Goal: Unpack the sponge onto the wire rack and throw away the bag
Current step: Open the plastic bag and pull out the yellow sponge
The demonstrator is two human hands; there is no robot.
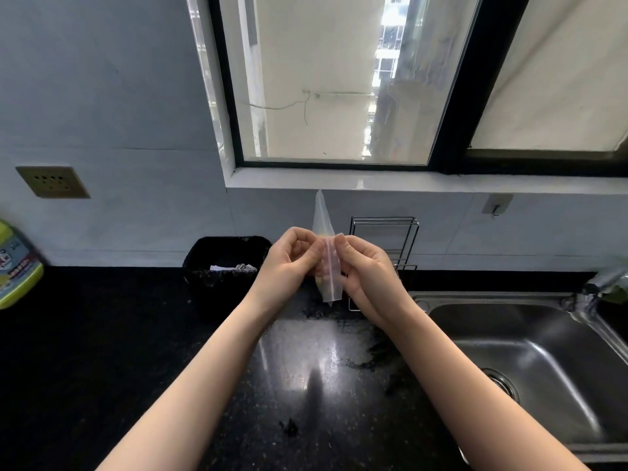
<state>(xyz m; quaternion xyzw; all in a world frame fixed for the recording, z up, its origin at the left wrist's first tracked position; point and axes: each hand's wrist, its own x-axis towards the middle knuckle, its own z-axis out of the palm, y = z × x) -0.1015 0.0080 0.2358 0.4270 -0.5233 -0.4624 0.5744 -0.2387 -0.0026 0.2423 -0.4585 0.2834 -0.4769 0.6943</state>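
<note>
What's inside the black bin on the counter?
The black bin holds a dark liner and some white crumpled scraps near the top. Anything beneath them is hidden.

Home kitchen: steel sink [530, 365], faucet [601, 283] (dark countertop [102, 334]).

One head-worn wide-angle camera looks forward and down over a dark countertop [102, 351]. It faces a wall with a window [333, 79]. The forearms enter from the bottom edge; a sink [530, 365] occupies the lower right. No second view exists.
</note>
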